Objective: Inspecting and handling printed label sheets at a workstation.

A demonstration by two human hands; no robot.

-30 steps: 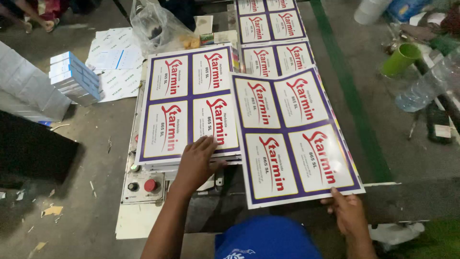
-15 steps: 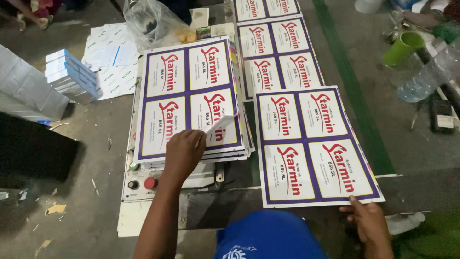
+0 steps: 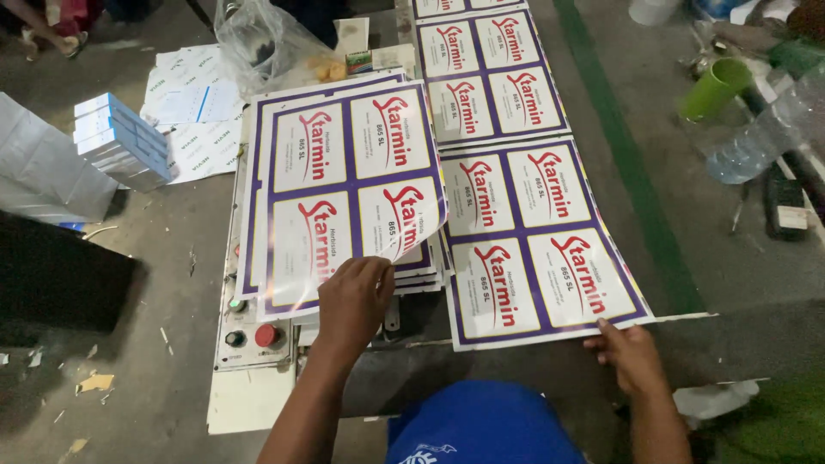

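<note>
My left hand (image 3: 354, 296) pinches the near right corner of the top sheet (image 3: 344, 185) of a stack of glossy label sheets, each with white labels in purple borders. That sheet is lifted and curled off the stack (image 3: 425, 271). My right hand (image 3: 629, 352) rests fingertips on the near edge of another label sheet (image 3: 533, 241), which lies flat to the right. Further sheets (image 3: 490, 73) lie in a row beyond it.
The stack sits on a machine panel (image 3: 249, 352) with a red button (image 3: 265, 334) and other knobs. At left are boxes (image 3: 120, 142), loose papers and a plastic bag (image 3: 266, 43). At right stand a green cup (image 3: 715, 88) and a clear bottle (image 3: 760, 137).
The right sheet has been slid to the right and laid flat beside the stack. My left hand has gripped the top sheet's corner and lifted it higher, curling it.
</note>
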